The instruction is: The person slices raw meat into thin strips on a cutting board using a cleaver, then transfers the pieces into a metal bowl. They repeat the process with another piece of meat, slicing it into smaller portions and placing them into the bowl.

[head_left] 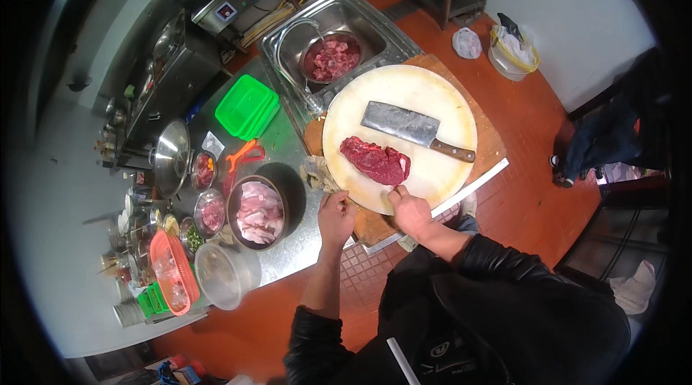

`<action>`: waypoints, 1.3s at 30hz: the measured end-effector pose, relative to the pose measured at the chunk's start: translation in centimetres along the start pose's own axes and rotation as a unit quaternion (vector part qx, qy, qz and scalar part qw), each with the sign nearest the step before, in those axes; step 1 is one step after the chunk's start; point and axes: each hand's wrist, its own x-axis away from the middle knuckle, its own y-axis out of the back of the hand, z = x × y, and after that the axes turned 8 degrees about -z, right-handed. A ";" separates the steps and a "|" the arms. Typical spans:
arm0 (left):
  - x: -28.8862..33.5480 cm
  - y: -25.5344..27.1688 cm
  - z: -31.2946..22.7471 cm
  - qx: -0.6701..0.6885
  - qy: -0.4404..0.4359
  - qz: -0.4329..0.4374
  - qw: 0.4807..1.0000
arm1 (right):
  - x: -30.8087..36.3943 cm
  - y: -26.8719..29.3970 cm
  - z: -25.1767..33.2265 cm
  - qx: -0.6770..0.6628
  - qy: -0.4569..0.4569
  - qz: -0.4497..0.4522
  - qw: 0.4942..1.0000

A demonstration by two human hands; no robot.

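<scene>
On my feed, left hand (pixel 336 218) and right hand (pixel 411 212) sit apart by the near edge of the board (pixel 427 177), fingers curled; grip I can't tell. Meat (pixel 375 161) on board, cleaver (pixel 401 124) beyond it.

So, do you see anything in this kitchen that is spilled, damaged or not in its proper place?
I see no clear spill or damage. Slightly odd: the cleaver has its handle reaching the rim of the round board, where it might get bumped, and a crumpled cloth sits untidily beside that board.
</scene>
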 end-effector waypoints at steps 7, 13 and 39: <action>1.0 0.3 0.7 -0.033 0.008 0.044 0.998 | 2.3 1.7 -0.2 -0.222 0.202 0.060 0.952; 0.4 -1.6 0.8 -0.044 -0.040 0.005 0.998 | 0.6 3.4 0.1 -0.091 -0.030 0.049 0.994; 1.0 0.1 1.5 -0.005 0.036 -0.004 0.999 | -0.4 4.0 1.1 -0.097 -0.056 0.221 0.969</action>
